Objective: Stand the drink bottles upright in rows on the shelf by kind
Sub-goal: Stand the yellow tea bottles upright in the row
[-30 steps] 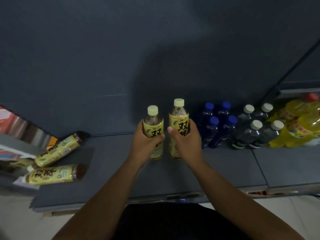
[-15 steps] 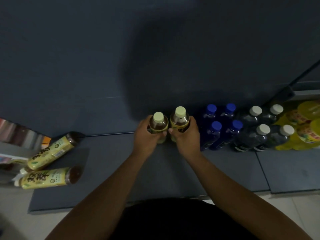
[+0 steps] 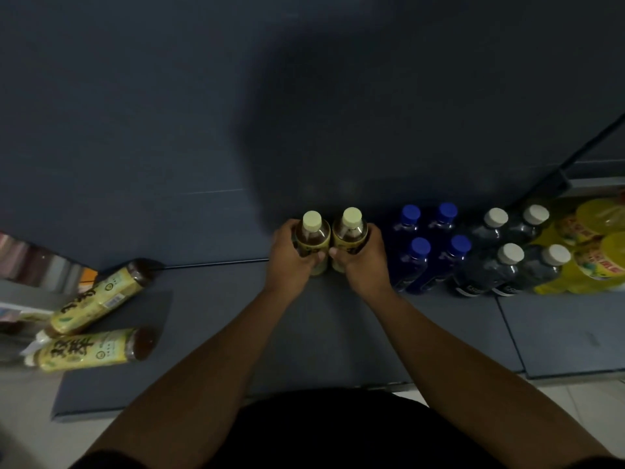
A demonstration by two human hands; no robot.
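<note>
Two hands [image 3: 292,255] [image 3: 363,260] clasp round, glossy plastic tea bottles [image 3: 311,236] [image 3: 350,233].

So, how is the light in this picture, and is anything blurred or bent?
Head view: dim overall; a big soft shadow on the back wall above the two tea bottles held by the left hand and right hand; the lying tea bottles near the left edge look smeared; wide-angle bending tilts the shelf edges.

Both tea bottles [image 3: 329,243] lowered, seemingly onto shelf [image 3: 209,350].
</note>
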